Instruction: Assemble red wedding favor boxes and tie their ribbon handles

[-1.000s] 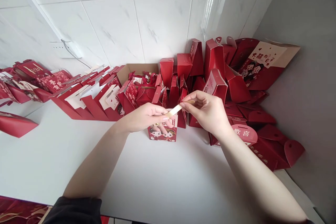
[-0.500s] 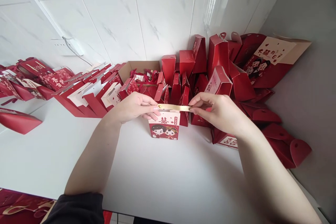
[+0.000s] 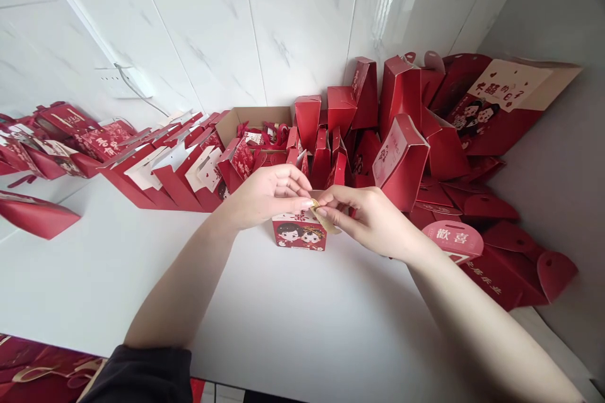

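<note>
A small red and cream gift box (image 3: pixel 300 236), printed with two cartoon faces, stands upright on the white table in front of me. Over its top, a gold strap (image 3: pixel 331 221) is bent into a loop. My right hand (image 3: pixel 366 211) pinches the strap between thumb and fingers. From the other side, my left hand (image 3: pixel 271 195) meets it with thumb and fingertips closed on the strap's end. The fingertips of both hands almost touch, and they hide the exact join. The upper part of the box is partly covered by my hands.
Many red gift boxes (image 3: pixel 401 157) crowd the table's right and back. Left of centre stands a row of red boxes with white flaps (image 3: pixel 182 170). An open cardboard box (image 3: pixel 231 123) sits by the tiled wall. A red box (image 3: pixel 35 217) lies at far left.
The strap, stretched straight between my hands before, is now bent. My right hand has moved left to meet my left hand, uncovering a pink-topped box at the right. The view has shifted slightly.
</note>
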